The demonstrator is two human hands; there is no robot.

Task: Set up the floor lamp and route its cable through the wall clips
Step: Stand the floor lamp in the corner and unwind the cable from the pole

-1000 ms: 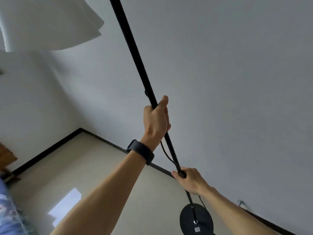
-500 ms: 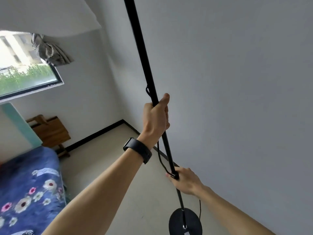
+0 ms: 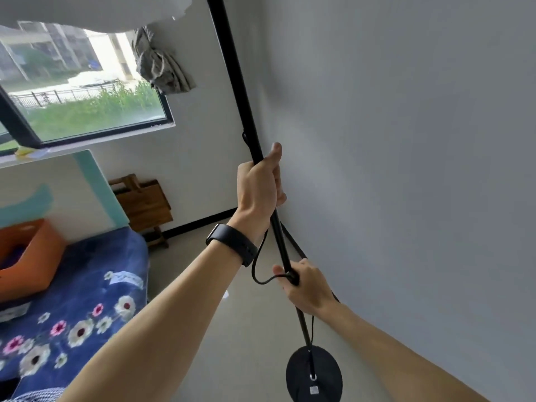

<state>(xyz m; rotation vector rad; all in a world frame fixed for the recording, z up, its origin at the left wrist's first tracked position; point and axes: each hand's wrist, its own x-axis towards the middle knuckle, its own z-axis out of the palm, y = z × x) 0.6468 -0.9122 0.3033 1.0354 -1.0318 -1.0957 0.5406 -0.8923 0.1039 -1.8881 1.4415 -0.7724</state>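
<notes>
1. A window (image 3: 87, 91) sits high, left of the hands.
2. A grey cloth (image 3: 161, 68) hangs beside it.
3. A wooden folding table (image 3: 143, 204) leans left of them.
4. A floral blanket (image 3: 78, 314) and an orange box (image 3: 29, 256) lie far left.

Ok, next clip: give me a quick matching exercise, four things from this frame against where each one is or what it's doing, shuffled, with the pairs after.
Things:
1. left hand
2. right hand
3. lamp base
4. orange box

Places or states:
A. on the floral bedspread
B. gripping the black pole higher up, watch on its wrist
C. round and black, at the pole's bottom end
D. holding the pole lower down, where the cable loops in

Pairs: 1-B, 2-D, 3-C, 4-A
</notes>
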